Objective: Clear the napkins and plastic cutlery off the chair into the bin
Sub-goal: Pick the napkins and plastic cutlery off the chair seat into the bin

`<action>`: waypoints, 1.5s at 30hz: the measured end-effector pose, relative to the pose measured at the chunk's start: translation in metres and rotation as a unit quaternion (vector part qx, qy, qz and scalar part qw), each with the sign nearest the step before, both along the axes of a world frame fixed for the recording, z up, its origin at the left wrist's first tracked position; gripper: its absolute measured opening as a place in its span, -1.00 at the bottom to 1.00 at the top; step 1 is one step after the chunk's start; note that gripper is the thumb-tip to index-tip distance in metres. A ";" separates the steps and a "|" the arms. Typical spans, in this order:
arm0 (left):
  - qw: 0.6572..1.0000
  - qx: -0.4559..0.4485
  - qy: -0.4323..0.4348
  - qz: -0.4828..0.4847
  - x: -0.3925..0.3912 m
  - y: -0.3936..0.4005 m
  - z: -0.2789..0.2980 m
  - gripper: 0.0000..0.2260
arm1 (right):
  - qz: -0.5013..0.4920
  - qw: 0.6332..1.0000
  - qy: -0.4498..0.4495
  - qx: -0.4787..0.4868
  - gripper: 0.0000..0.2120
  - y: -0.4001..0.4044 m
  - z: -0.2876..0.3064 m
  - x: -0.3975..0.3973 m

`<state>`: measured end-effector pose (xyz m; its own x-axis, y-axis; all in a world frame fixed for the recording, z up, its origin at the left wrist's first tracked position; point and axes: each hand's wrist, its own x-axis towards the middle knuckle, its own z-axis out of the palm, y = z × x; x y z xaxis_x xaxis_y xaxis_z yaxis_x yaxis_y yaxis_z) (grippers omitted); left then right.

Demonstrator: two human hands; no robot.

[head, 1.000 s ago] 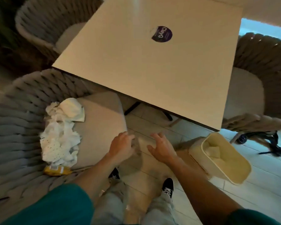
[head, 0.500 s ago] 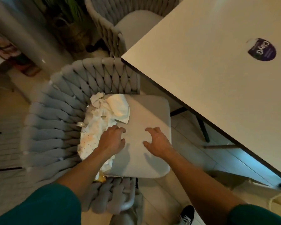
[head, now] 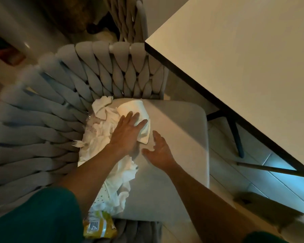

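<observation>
Napkins: a crumpled white heap of napkins (head: pixel 102 137) lies along the back-left side of the chair seat (head: pixel 179 137), pressed against the woven backrest (head: pixel 60 109); judged loose and light, so best swept together before lifting.
Folded napkin: one smoother napkin (head: pixel 135 109) sits at the top of the heap, partly under the left hand.
Cutlery: a white plastic fork (head: pixel 76 143) pokes out at the heap's left edge, tines toward the backrest; easy to leave behind in a paper-only grab.
Yellow packet: a yellow wrapper (head: pixel 99 225) lies at the near end of the heap, by the seat's front edge.
Left hand: left hand (head: pixel 126 132) rests palm down on the heap, fingers (head: pixel 130 118) straight and slightly spread, gripping nothing yet.
Right hand: right hand (head: pixel 158 151) hovers just beside the heap over bare cushion, fingers loosely spread and holding nothing, likely placed to gather from the other side.
Bin: not clearly in view.
Desk: the pale desk (head: pixel 235 58) stands at right, apart from the heap.
</observation>
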<state>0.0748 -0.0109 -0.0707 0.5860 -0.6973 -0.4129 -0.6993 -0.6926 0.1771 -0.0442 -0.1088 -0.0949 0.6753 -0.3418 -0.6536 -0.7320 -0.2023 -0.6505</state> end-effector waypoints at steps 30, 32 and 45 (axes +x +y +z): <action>0.986 -0.157 0.013 0.050 -0.124 0.028 0.112 -0.55 | -0.292 0.954 0.061 0.028 -0.70 -0.049 0.103 -0.155; 0.985 -0.168 0.019 0.031 -0.152 0.015 0.127 -0.56 | -0.298 0.952 0.063 0.020 -0.75 -0.065 0.124 -0.191; 0.986 -0.143 0.061 -0.054 -0.346 -0.095 0.183 -0.58 | -0.407 0.913 0.042 0.000 -0.97 -0.141 0.185 -0.419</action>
